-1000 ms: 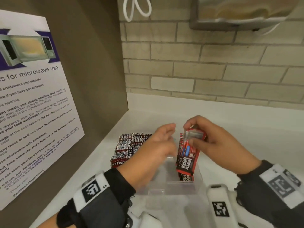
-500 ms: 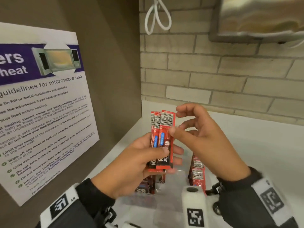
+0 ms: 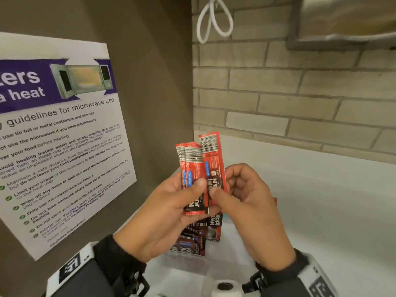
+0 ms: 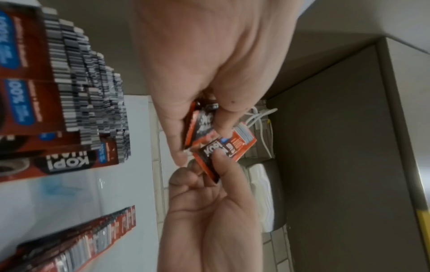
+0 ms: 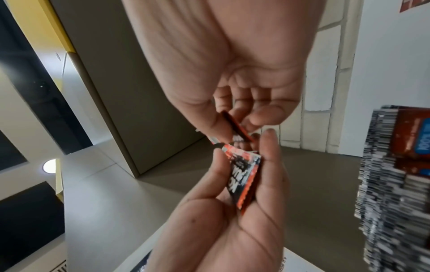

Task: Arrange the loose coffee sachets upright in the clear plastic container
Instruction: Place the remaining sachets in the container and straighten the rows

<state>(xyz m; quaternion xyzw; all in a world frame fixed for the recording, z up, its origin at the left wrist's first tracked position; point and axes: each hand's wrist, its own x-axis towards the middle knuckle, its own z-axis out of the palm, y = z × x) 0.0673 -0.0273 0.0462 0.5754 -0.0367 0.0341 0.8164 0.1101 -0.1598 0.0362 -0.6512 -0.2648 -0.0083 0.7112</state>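
1. Head view: I am in the sorting step. My left hand [image 3: 171, 202] holds a small bunch of sachets [image 3: 192, 179] up in the air, thumb pressed on the front and fingers curled behind. My right hand [image 3: 246, 202] pinches one single sachet [image 3: 213, 166] between thumb and fingers, and it stands a bit higher than the bunch, touching it. Below my hands, more sachets stand in the clear container [image 3: 231, 249] on the white counter [image 3: 321, 200]. I think the next move is to line the sachets up and set them down upright in the container.

2. Left wrist view: My left hand [image 4: 197, 64] has its thumb and fingers squeezed on the bunch [image 4: 200, 127]. My right hand [image 4: 209, 211] pinches the single sachet [image 4: 223, 149] just beside it. Rows of packed sachets [image 4: 76, 92] show at the side.

3. Right wrist view: My right hand [image 5: 221, 64] nips the thin edge of the single sachet [image 5: 235, 127]. My left hand [image 5: 232, 220] curls round the bunch [image 5: 244, 180]. It is blurry, so I cannot count them.
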